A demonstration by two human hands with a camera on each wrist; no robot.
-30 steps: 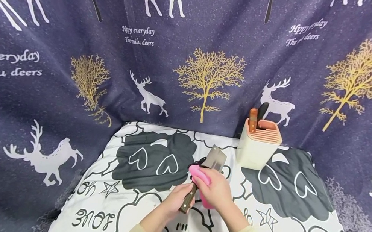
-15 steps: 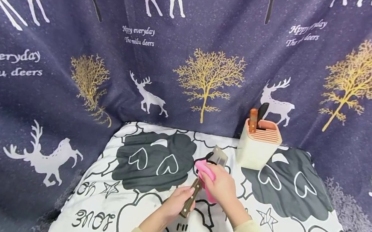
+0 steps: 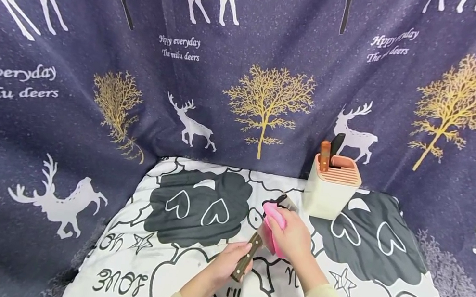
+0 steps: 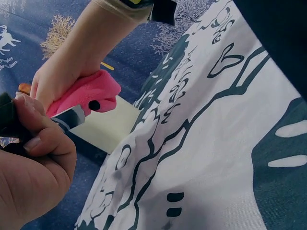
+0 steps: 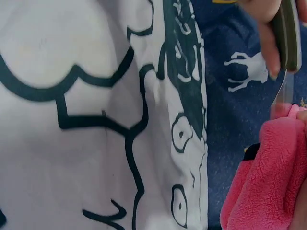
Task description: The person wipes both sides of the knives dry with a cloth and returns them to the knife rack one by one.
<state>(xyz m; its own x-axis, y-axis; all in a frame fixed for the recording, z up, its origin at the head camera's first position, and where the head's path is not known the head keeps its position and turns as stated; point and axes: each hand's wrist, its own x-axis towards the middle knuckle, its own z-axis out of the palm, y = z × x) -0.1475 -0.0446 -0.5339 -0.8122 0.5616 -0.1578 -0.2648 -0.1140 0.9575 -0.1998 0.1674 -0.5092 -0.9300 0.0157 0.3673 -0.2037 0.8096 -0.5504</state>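
In the head view my left hand (image 3: 228, 262) grips the brown riveted handle (image 3: 247, 258) of a cleaver, whose blade (image 3: 288, 203) slants up and away to the right. My right hand (image 3: 297, 238) holds a pink cloth (image 3: 273, 216) with a black loop around the blade, hiding its middle. A strip of bare metal shows between handle and cloth. From the left wrist, the curled fingers of the left hand (image 4: 48, 153) and the plush pink cloth (image 4: 86, 91) appear. The right wrist view shows the fluffy cloth (image 5: 268, 177) below the cleaver handle (image 5: 288, 36).
A cream knife block (image 3: 328, 197) with a slotted orange top stands at the back right, holding a wooden-handled knife (image 3: 324, 156) and a black-handled one (image 3: 337, 143). A patterned white and dark sheet (image 3: 197, 207) covers the surface. Behind hangs a navy curtain (image 3: 232, 36).
The right hand and pink cloth have slid along the blade away from the handle, up and right. More metal shows by the handle, less at the tip. The left hand keeps its grip.
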